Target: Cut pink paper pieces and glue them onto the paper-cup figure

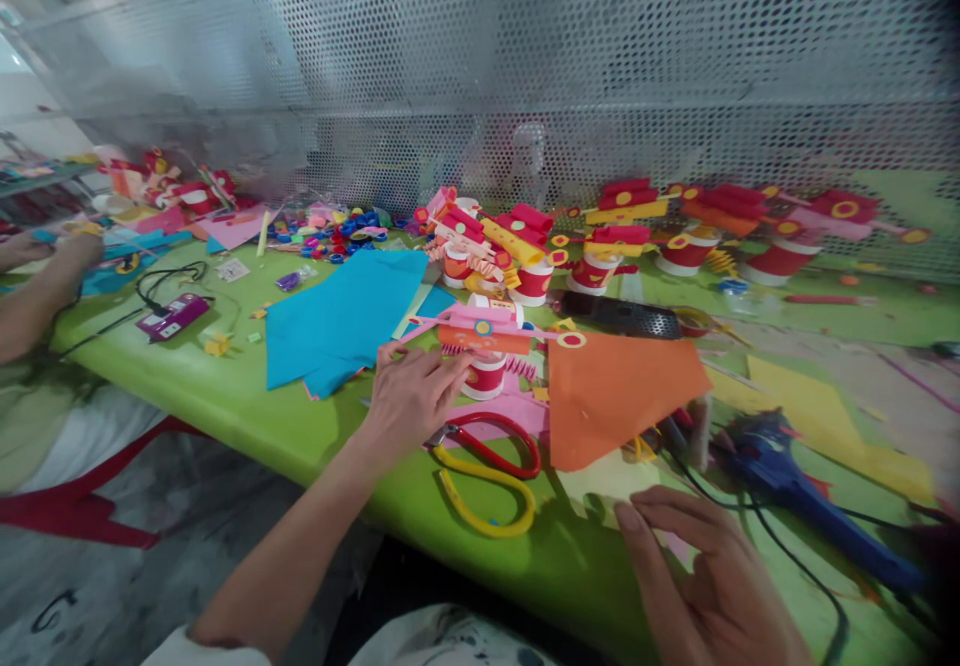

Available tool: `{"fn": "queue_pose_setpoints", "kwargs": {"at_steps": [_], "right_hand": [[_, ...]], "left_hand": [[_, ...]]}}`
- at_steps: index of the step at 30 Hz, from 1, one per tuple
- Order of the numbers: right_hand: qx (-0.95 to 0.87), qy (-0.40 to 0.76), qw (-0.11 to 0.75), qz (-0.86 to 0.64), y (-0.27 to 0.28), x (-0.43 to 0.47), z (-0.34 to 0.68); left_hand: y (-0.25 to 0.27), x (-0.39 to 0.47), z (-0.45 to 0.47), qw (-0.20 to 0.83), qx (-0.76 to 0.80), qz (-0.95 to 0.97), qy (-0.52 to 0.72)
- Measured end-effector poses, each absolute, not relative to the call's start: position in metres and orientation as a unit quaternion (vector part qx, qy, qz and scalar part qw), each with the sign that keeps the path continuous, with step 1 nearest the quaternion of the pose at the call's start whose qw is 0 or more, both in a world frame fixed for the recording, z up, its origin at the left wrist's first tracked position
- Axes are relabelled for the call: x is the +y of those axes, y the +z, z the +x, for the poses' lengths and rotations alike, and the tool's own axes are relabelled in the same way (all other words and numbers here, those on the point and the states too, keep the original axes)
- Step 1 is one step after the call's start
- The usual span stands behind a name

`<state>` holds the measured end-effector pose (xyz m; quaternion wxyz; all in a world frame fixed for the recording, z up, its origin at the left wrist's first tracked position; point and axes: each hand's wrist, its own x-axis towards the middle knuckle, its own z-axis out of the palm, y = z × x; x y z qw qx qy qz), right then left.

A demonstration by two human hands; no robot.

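A small figure made from a red-and-white paper cup (pixel 484 378), with an orange-and-pink paper top and curled pink arms, stands upright near the table's front edge. My left hand (pixel 416 396) grips it from the left, fingertips against its top and side. Just in front lie scissors (pixel 487 518) with one red and one yellow handle loop. At the lower right, my right hand (pixel 705 566) has its thumb and forefinger drawn together over pale yellow paper (pixel 600 481); whatever is between them is too small to make out.
Orange paper (pixel 622 396) and blue sheets (pixel 345 321) flank the figure. A blue glue gun (pixel 814 496) with its cord lies right. Several finished cup figures (pixel 531 281) line the back against a perforated metal screen (pixel 525 66). A co-worker's arm (pixel 41 296) works at far left, beyond a purple power box (pixel 174 317).
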<state>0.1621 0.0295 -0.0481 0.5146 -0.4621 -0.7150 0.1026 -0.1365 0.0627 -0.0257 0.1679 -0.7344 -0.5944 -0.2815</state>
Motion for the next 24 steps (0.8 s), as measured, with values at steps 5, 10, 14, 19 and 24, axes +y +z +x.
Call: {"fn": "queue_pose_setpoints", "kwargs": {"at_steps": [5,10,14,19,24], "right_hand": [[-0.719,0.096,0.507,-0.465,-0.0464,0.0284,0.1621],[-0.721,0.095,0.511,-0.459,-0.0453,0.0279,0.1615],[-0.72,0.09,0.513,-0.459,-0.0462,0.0289,0.1605],[-0.719,0.096,0.512,-0.46,-0.0459,0.0293,0.1611],[-0.726,0.095,0.494,-0.468,-0.0431,0.031,0.1633]], "left_hand": [[-0.027,0.0624,-0.1365,0.164,-0.597,-0.733,-0.281],[-0.0266,0.0622,-0.1358,0.162,-0.598,-0.733,-0.281],[-0.0257,0.062,-0.1356,0.165,-0.593,-0.735,-0.286],[-0.0252,0.0617,-0.135,0.162,-0.594,-0.735,-0.285],[-0.027,0.0626,-0.1353,0.169,-0.593,-0.736,-0.279]]}}
